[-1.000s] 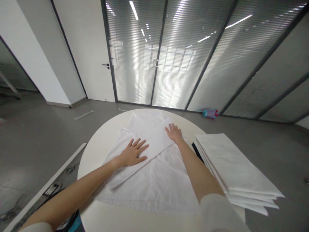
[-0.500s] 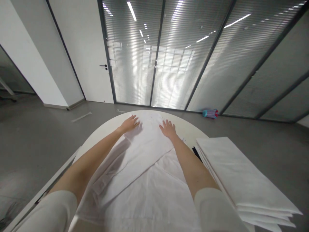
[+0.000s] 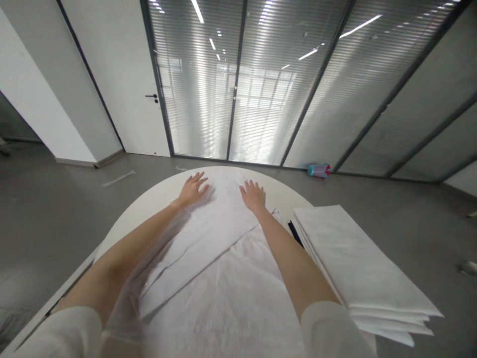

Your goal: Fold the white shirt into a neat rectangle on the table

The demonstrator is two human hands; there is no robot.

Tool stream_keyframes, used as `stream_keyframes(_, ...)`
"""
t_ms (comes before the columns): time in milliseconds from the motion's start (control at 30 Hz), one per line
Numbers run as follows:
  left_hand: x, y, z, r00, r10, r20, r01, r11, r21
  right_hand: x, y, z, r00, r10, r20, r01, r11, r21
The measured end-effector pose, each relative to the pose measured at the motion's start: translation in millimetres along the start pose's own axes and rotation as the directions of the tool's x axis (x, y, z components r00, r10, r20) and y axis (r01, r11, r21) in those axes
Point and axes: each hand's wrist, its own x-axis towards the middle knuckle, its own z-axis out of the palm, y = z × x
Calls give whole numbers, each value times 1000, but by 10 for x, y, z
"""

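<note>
A white shirt lies spread over the round table, one long sleeve folded diagonally across its body. My left hand is open, fingers spread, at the upper left edge of the cloth. On the other side my right hand rests flat on the shirt's upper right part, its fingers stretched out. Neither hand grips anything. Along my left forearm the shirt's left edge looks blurred and partly raised. My forearms hide parts of both sides of the shirt.
The white round table carries the shirt. At the right lies a stack of folded white cloth, with a dark object beside its left edge. A blue and red item is on the floor by the glass wall.
My left hand has shifted slightly left and its fingers look more spread. The shirt's left edge has moved along my forearm. The whole view has shifted a little.
</note>
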Motion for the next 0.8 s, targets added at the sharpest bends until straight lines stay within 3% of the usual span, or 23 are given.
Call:
stream_keyframes(100,-386,133,-123,967,186,175,-171,980,-98,-180,-60,-39,998,-21,66,19,999,27)
stream_keyframes(167,-610,132,-205,930,224,292,-194,973,-127,-318,-74,-56,990,-83,111,82,997,10)
stream_keyframes(333,-1028,8,-557,966,60,251,-39,995,-87,-747,-65,-187,979,-173,112,171,985,27)
stream_keyframes(433,-1386,-5,-729,945,94,315,-80,995,-57,-1085,-32,-273,973,-199,120,195,980,46)
stream_keyframes(567,-1833,13,-815,907,102,409,-128,991,37,-1508,20,-291,957,-213,199,210,977,33)
stream_keyframes(800,-2054,50,-970,903,104,418,-142,988,61,-1817,-49,-300,958,-215,190,209,976,53)
